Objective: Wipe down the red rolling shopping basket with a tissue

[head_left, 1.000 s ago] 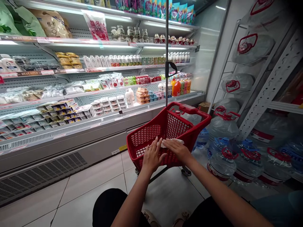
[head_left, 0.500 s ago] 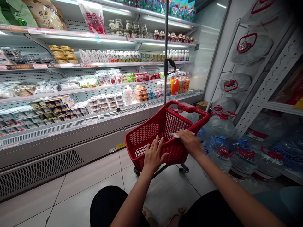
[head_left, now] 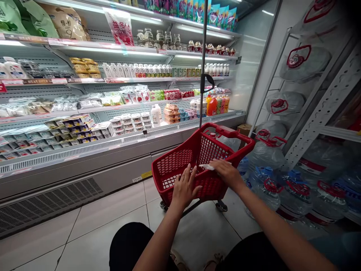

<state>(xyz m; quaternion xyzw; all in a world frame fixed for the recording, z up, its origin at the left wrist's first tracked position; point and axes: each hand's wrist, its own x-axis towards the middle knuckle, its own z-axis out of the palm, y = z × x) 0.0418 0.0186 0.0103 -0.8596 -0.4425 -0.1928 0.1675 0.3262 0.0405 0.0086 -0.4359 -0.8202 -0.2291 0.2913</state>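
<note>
Rightward along the cart, the right grip has moved, fingers closed over a wipe at the near rim. Left of the wipe, the left grip lies with fingers apart. Mid-frame, the cart's long axis runs lower left to upper right, its handle nearer the right grip.

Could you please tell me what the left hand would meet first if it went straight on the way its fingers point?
Most likely the far wall of the cart, ahead of the left hand, though depth is hard to judge in this single view.
</note>
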